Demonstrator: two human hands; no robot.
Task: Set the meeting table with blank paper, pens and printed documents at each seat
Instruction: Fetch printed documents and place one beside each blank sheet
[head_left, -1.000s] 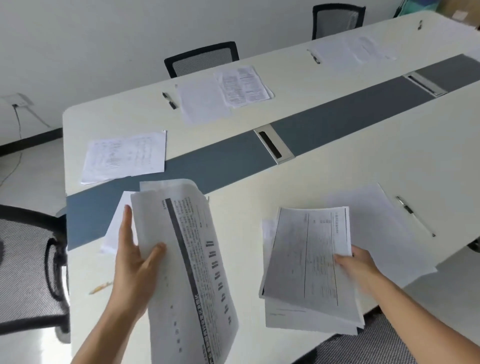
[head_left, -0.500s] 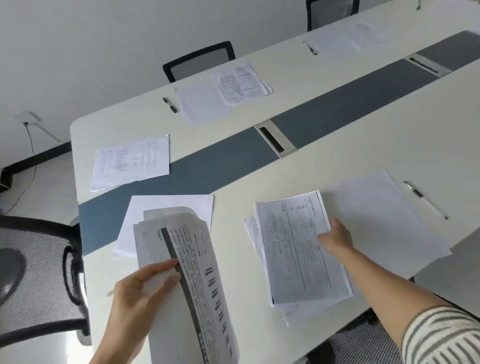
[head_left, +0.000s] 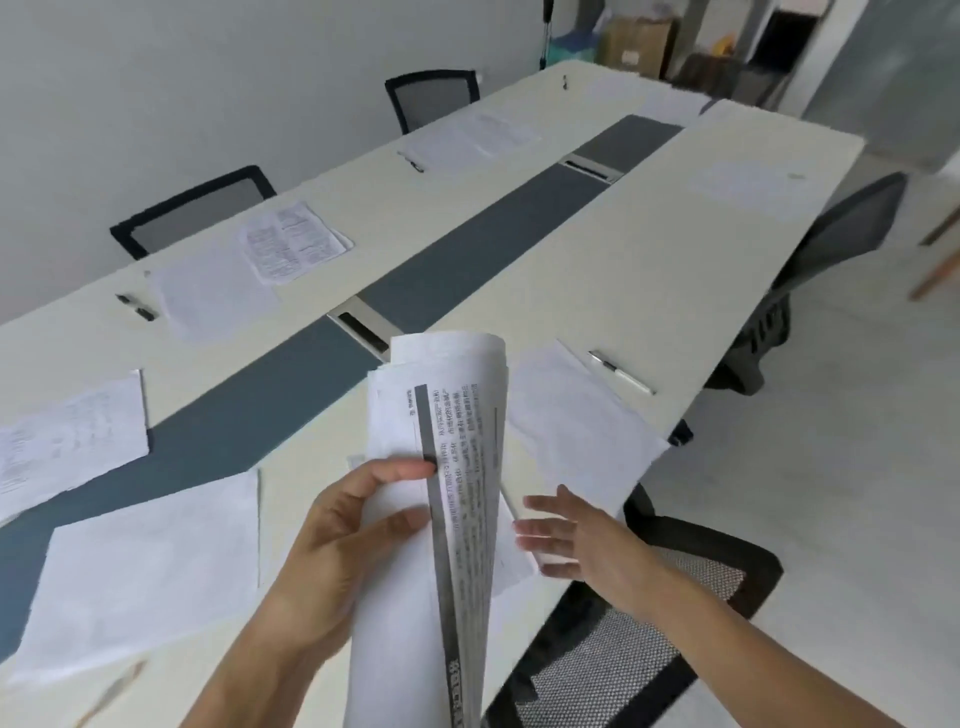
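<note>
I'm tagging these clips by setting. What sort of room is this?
Most likely an office meeting room: one long table with mesh chairs along it, and paper sets laid out seat by seat.

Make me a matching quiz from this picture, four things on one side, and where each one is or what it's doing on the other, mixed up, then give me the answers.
Things:
1. Left hand
2. Right hand
3. White pen
4. Blank sheet

Places or states:
A. Lies flat on the table, to the left of the hands
B. Open and holding nothing, fingers spread
C. Grips a curled stack of printed pages
D. Lies on the table just past the right edge of another sheet

Pairs: 1-C, 2-B, 3-D, 4-A
</note>
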